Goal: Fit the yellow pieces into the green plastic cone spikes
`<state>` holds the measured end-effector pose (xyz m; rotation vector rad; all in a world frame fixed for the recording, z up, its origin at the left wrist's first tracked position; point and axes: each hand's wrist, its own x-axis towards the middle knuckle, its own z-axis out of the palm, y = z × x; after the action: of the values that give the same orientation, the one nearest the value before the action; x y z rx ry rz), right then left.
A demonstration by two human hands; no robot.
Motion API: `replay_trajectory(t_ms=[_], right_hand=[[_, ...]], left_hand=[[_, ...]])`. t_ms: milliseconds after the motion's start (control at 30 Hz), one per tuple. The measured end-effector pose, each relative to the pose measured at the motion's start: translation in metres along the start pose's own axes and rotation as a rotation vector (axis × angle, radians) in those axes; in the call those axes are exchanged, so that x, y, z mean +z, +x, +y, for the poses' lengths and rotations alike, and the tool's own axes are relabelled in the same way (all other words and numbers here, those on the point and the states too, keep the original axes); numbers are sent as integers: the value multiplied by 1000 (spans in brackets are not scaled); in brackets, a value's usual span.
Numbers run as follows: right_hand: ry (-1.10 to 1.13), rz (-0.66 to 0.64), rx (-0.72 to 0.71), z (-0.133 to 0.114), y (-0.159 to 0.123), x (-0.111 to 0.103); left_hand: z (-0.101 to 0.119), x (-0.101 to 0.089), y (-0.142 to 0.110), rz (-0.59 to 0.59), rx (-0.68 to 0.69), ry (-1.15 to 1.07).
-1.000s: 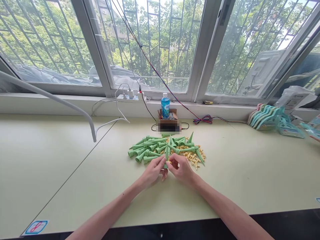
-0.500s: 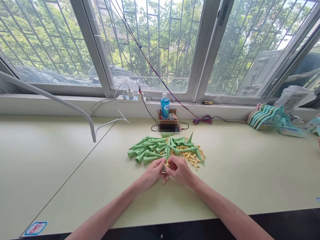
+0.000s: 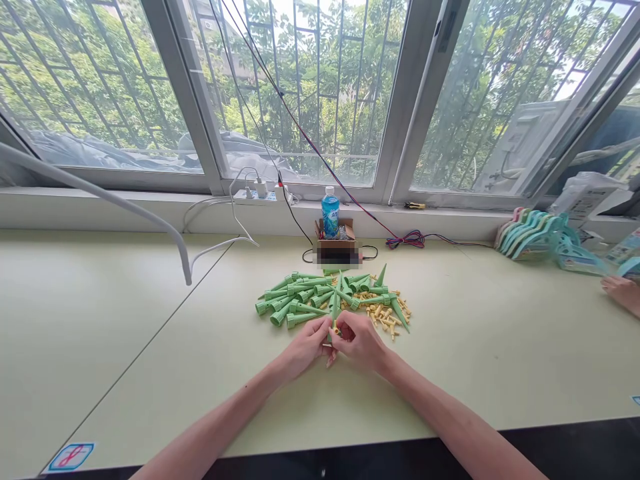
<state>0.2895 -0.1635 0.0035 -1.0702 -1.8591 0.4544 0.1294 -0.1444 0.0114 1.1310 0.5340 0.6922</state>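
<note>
Left hand (image 3: 309, 341): at the near middle of the table (image 3: 475, 347); grip closed, thumb and fingers around the lower part of one green cone (image 3: 335, 313), its tip directed to the far side.

Right hand (image 3: 361, 341): just beside the left, grip pinched narrow on a small yellow piece (image 3: 337, 330) against the cone's near end; how far the piece is seated, cannot tell.

Loose green cones (image 3: 300, 319): one heap, just beyond the hands, mostly lying on their sides, many on the left with wide ends facing left or near.

Loose yellow pieces (image 3: 389, 321): small, scattered at the heap's right side, some between the cones.

Cardboard box (image 3: 347, 223): beyond the heap, front blurred out; blue bottle (image 3: 331, 215) upright in it.

Coiled cable (image 3: 407, 239): far side, right of the box.

Power strip (image 3: 257, 193): on the sill (image 3: 125, 207), far left of the box, plugs fitted.

Clothes hangers (image 3: 530, 233): stacked group, far right.

Another person's hand (image 3: 623, 292): right edge, near the hangers.

Paper label (image 3: 71, 457): near left corner, red mark, blue border.
</note>
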Motion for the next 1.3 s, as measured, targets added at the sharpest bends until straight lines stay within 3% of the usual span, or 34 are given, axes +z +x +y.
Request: replay_trajectory(t_ms=[200,367,600,867,1300], right_hand=[[2,-7,-8,1,2,-2],[14,7,-4,1,6,-8],[-19,22,17,4,10,-19],[-27,191,108,12,15,-24],[-42,154,127,10,15,-23]], left_hand=[[1,1,0,10,1,29],[7,5,1,94,53,129],[15,3,-1,257,182,544],[9,2,-3,296,275,915],[8,3,-4,276,142,873]])
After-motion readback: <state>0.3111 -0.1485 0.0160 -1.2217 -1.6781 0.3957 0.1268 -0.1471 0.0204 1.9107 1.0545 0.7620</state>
